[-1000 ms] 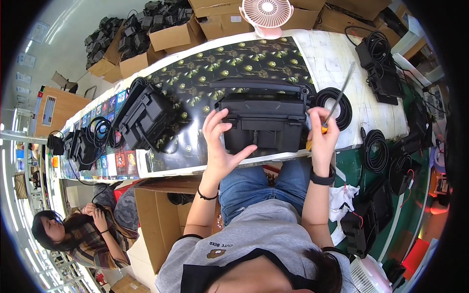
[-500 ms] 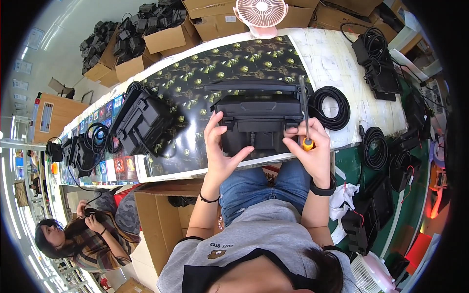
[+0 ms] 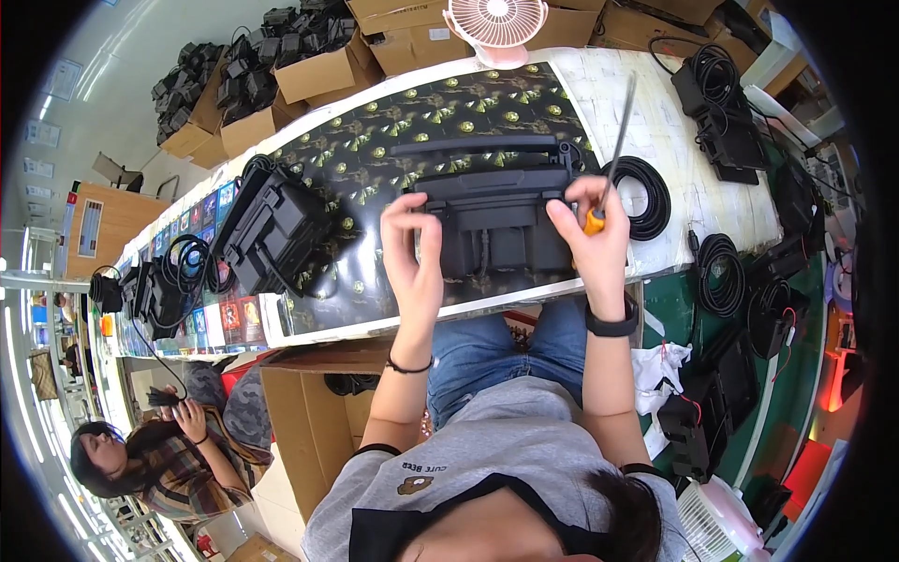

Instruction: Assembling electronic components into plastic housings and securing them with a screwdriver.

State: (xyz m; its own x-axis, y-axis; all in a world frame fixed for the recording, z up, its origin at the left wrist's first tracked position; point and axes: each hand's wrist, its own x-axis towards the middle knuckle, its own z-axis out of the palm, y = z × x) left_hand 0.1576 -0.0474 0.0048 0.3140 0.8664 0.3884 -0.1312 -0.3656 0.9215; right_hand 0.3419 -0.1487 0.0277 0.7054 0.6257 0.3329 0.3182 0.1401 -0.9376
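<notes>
A black plastic box (image 3: pixel 501 211) with latches on its near face lies on the table in front of me, a dark cable stub hanging down its middle. A long black bar (image 3: pixel 478 146) runs along its far side. My left hand (image 3: pixel 412 253) is closed with bent fingers on the box's upper left corner. At the right end, my right hand (image 3: pixel 599 234) keeps a screwdriver (image 3: pixel 595 222) with a yellow-orange handle in its curled fingers, the shaft pointing up and away. That hand's thumb rests by the box's right latch.
Another black box (image 3: pixel 276 225) stands to the left, near coiled cables (image 3: pixel 187 267). Black cable coils lie on the right (image 3: pixel 637 199). A pink fan (image 3: pixel 496 28) stands at the far edge. Cartons of black units (image 3: pixel 328 70) are behind. A person (image 3: pixel 178 450) sits at lower left.
Both hands have moved up from the box's lower part to its upper corners. The box sits slightly farther from me. The screwdriver's shaft now leans right, away from the box.
</notes>
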